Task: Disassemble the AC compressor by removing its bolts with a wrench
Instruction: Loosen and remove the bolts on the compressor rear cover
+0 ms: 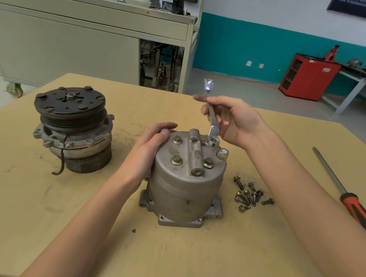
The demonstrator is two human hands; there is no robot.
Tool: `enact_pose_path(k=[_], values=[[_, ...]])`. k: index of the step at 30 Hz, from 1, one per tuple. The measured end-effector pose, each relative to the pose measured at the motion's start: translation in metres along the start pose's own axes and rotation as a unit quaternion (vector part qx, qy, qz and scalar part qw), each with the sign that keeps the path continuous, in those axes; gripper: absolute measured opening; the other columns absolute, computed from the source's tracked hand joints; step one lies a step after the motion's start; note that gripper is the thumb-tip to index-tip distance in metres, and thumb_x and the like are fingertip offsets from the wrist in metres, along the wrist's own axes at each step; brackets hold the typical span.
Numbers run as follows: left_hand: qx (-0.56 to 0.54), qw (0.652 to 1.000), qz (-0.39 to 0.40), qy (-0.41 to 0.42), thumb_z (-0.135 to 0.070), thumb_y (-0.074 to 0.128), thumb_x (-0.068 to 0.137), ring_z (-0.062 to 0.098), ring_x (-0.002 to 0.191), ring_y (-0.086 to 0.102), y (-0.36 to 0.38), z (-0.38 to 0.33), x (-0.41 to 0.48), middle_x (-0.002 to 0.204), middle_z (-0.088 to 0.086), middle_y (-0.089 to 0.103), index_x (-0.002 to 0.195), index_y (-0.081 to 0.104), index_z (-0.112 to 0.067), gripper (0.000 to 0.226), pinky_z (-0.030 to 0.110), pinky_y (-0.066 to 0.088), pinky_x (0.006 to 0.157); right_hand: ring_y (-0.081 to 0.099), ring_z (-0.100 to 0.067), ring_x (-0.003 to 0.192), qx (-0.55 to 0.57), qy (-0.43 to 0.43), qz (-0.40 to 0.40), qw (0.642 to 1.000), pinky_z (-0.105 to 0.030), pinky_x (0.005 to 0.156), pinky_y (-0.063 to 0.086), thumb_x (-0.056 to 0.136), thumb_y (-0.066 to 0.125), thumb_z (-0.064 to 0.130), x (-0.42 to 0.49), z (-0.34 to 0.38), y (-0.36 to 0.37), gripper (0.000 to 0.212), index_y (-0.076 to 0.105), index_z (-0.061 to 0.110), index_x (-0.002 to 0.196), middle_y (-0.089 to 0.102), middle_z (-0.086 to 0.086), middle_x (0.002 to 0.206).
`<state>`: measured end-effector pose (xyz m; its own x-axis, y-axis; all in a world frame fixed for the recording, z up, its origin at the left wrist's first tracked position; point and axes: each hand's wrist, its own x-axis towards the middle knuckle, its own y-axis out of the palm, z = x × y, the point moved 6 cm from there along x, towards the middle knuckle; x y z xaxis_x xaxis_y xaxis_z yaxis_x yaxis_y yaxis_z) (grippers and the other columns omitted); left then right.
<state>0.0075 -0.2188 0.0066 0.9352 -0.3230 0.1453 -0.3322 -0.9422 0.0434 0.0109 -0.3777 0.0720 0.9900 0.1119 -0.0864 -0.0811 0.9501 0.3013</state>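
A grey AC compressor housing [183, 188] stands upright on the wooden table [164, 260]. Three bolts remain in its top face; one bolt [176, 160] sits near the front left. My left hand [152, 144] grips the housing's upper left edge, fingers curled over the rim. My right hand [231, 121] holds a silver wrench [212, 121] almost upright, its lower ring end resting on the far right of the top face. The wrench's upper end is blurred. Several removed bolts [248, 196] lie on the table to the right of the housing.
The compressor's clutch and pulley half [74, 127] stands at the left of the table. A screwdriver with a red and black handle [355, 206] lies at the right edge. A grey cabinet on wheels [74, 48] and a red cabinet [306, 78] stand beyond the table.
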Motion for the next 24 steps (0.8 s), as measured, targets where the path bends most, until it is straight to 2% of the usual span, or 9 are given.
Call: enact_pose_path(k=[4, 7, 10, 14, 16, 18, 20, 22, 24], values=[[0.005, 1.0, 0.0, -0.006, -0.018, 0.042, 0.103, 0.013, 0.106, 0.064, 0.001, 0.0, 0.0, 0.112, -0.006, 0.067, 0.118, 0.062, -0.024, 0.026, 0.028, 0.05, 0.092, 0.052, -0.006, 0.042, -0.01, -0.108, -0.083, 0.991, -0.012, 0.039, 0.04, 0.097, 0.047, 0.01, -0.031, 0.018, -0.009, 0.013, 0.058, 0.006, 0.091, 0.065, -0.004, 0.059], [0.009, 1.0, -0.004, -0.006, -0.017, 0.041, 0.103, 0.02, 0.112, 0.062, 0.001, -0.001, 0.0, 0.116, -0.001, 0.067, 0.116, 0.062, -0.025, 0.026, 0.035, 0.048, 0.098, 0.059, -0.01, 0.046, -0.046, -0.236, -0.132, 0.962, -0.014, 0.043, 0.045, 0.094, 0.053, 0.015, -0.069, 0.025, -0.013, 0.009, 0.05, 0.011, 0.087, 0.066, -0.002, 0.062], [0.013, 1.0, -0.006, -0.007, -0.016, 0.04, 0.103, 0.024, 0.116, 0.06, 0.001, -0.002, -0.001, 0.12, 0.004, 0.065, 0.116, 0.062, -0.024, 0.026, 0.04, 0.046, 0.103, 0.065, -0.02, 0.05, -0.154, -0.414, -0.186, 0.877, -0.022, 0.046, 0.05, 0.092, 0.06, 0.016, -0.114, 0.024, -0.009, 0.013, 0.049, 0.016, 0.083, 0.067, -0.006, 0.067], [0.017, 1.0, -0.008, -0.008, -0.017, 0.04, 0.103, 0.023, 0.115, 0.06, 0.0, -0.002, -0.003, 0.12, 0.002, 0.065, 0.119, 0.062, -0.022, 0.027, 0.038, 0.046, 0.101, 0.068, -0.024, 0.063, -0.32, -0.557, -0.13, 0.756, -0.036, 0.051, 0.055, 0.091, 0.062, 0.024, -0.152, -0.001, 0.015, 0.017, 0.052, 0.013, 0.083, 0.066, -0.01, 0.08], [0.017, 1.0, -0.007, -0.009, -0.018, 0.04, 0.103, 0.024, 0.116, 0.06, 0.0, -0.002, -0.003, 0.121, 0.005, 0.064, 0.119, 0.062, -0.022, 0.027, 0.039, 0.046, 0.101, 0.066, -0.017, 0.07, -0.429, -0.595, -0.118, 0.669, -0.03, 0.054, 0.056, 0.093, 0.06, 0.026, -0.162, -0.015, 0.026, 0.022, 0.049, 0.009, 0.084, 0.068, -0.006, 0.084], [0.014, 1.0, -0.007, -0.01, -0.017, 0.04, 0.103, 0.026, 0.116, 0.06, 0.001, -0.002, -0.003, 0.122, 0.006, 0.064, 0.118, 0.062, -0.021, 0.027, 0.041, 0.045, 0.103, 0.065, -0.012, 0.073, -0.501, -0.622, -0.111, 0.591, -0.013, 0.065, 0.053, 0.093, 0.059, 0.025, -0.171, -0.024, 0.034, 0.023, 0.048, 0.007, 0.083, 0.069, -0.014, 0.083], [0.015, 1.0, -0.009, -0.01, -0.017, 0.04, 0.103, 0.026, 0.116, 0.06, 0.001, -0.002, -0.002, 0.119, 0.004, 0.064, 0.118, 0.062, -0.022, 0.026, 0.041, 0.046, 0.103, 0.067, -0.016, 0.069, -0.535, -0.634, -0.107, 0.548, -0.011, 0.067, 0.052, 0.091, 0.062, 0.024, -0.177, -0.031, 0.039, 0.023, 0.05, 0.005, 0.083, 0.071, -0.019, 0.079], [0.014, 1.0, -0.009, -0.01, -0.018, 0.04, 0.103, 0.024, 0.113, 0.061, 0.001, -0.002, -0.002, 0.115, 0.0, 0.065, 0.116, 0.062, -0.024, 0.026, 0.04, 0.046, 0.101, 0.07, -0.02, 0.064, -0.554, -0.643, -0.105, 0.519, -0.02, 0.06, 0.054, 0.089, 0.065, 0.022, -0.179, -0.038, 0.041, 0.023, 0.052, 0.004, 0.084, 0.071, -0.02, 0.078], [0.011, 1.0, -0.01, -0.009, -0.018, 0.04, 0.103, 0.02, 0.108, 0.062, 0.001, -0.002, -0.002, 0.112, -0.003, 0.066, 0.115, 0.062, -0.024, 0.026, 0.039, 0.046, 0.1, 0.071, -0.019, 0.069, -0.54, -0.641, -0.113, 0.534, -0.023, 0.059, 0.055, 0.088, 0.066, 0.022, -0.179, -0.04, 0.036, 0.021, 0.054, 0.005, 0.085, 0.071, -0.018, 0.082]])
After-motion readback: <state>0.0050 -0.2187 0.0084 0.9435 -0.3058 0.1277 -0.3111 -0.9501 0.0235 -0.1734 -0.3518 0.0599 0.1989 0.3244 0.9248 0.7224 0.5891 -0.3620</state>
